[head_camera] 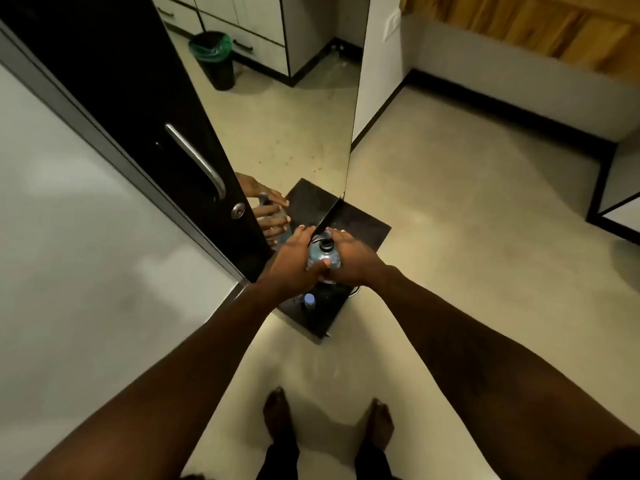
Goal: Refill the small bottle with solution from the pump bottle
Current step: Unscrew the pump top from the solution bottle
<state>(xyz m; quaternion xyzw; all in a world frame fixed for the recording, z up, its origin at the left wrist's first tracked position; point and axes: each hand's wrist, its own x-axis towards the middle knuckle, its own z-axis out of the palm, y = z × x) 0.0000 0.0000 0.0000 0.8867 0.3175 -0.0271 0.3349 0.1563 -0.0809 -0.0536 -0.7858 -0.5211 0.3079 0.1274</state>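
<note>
Left hand (294,261) and right hand (353,258) grip pump bottle (323,253) (small bottle (309,300) near slab (365,227) edge).

The head view is taken from standing head height and faces steeply down and slightly forward. The person's feet (277,410) lie at the near edge. The wide-angle lens covers the floor (467,220) out to the far side of the room. The left hand (291,261) and right hand (356,258) grip the pump bottle (323,252) at frame centre, at arm's length, above a dark platform (363,226). The door (138,116) stands left. The mirror (294,133), far of centre, shows the hands from the opposite side.
</note>
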